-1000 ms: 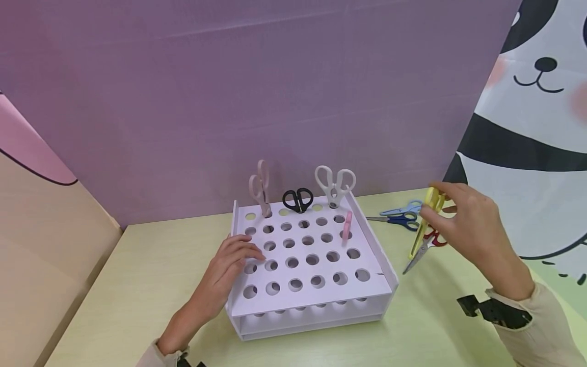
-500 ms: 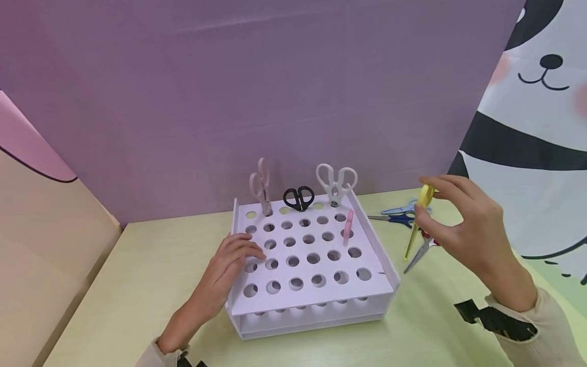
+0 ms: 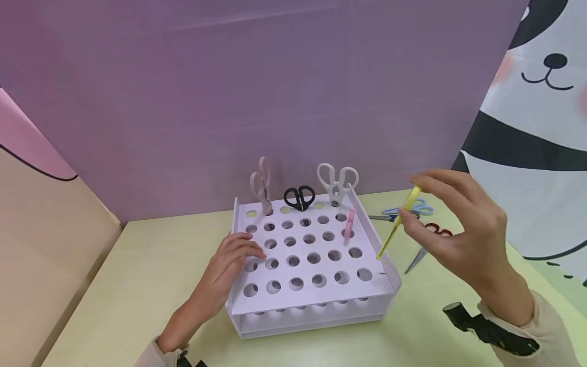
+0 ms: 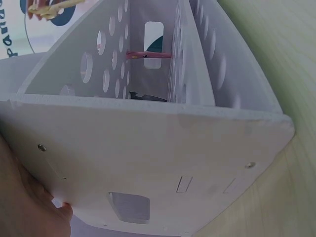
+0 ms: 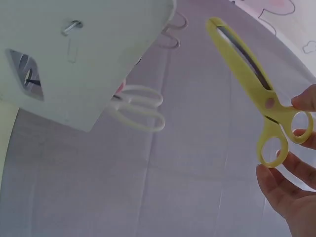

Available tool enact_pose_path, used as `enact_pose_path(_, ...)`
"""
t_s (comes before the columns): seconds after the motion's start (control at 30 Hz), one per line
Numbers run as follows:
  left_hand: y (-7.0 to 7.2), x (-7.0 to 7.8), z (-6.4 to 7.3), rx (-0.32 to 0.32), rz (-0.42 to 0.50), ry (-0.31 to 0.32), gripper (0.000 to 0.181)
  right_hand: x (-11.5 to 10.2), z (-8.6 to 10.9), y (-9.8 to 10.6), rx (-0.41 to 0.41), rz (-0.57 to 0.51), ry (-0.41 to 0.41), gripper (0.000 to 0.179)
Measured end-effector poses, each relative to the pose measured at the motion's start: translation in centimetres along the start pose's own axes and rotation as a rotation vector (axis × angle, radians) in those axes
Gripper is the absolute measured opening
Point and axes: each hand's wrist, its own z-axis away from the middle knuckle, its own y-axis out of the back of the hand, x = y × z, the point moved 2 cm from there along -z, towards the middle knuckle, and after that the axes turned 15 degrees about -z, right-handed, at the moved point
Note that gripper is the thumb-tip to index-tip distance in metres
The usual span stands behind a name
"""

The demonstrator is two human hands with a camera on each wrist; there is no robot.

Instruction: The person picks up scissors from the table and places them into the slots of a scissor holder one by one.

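My right hand (image 3: pixel 468 229) holds yellow scissors (image 3: pixel 398 219) by the handles, tip slanting down over the right wall of a white perforated rack (image 3: pixel 285 298). In the right wrist view, thumb and fingers are at the two handle loops of these yellow scissors (image 5: pixel 237 64), whose blades look closed. My left hand (image 3: pixel 229 270) rests on the rack's left edge, fingers lying across the top board. In the back row stand pink scissors (image 3: pixel 260 191), black scissors (image 3: pixel 299 198) and white scissors (image 3: pixel 337 191). A slim pink item (image 3: pixel 349 227) stands in a hole nearer the right wall.
Right of the rack, light-blue scissors (image 3: pixel 421 208), dark-blue scissors (image 3: pixel 382 218) and red-handled scissors (image 3: pixel 418 259) lie on the pale yellow table (image 3: pixel 114 295). A purple backdrop (image 3: pixel 206 102) rises behind. The rack's side panel (image 4: pixel 148 148) fills much of the left wrist view.
My right hand has moved left with the yellow scissors, from above the other scissors to the rack's right wall, and the scissors have turned edge-on. The left hand stays in place.
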Motion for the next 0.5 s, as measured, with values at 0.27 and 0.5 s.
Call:
enact_pose_path(0.27, 0.0, 0.1, 0.0, 0.004, 0.004, -0.014, 0.037, -0.6, -1.3, -2.2, -0.124, -0.02, 0.059, 0.053)
enact_pose_path(0.5, -0.1, 0.0, 0.0, 0.003, 0.002, -0.011, 0.036, -0.7, -2.3, -3.6, -0.249, -0.03, 0.119, 0.046)
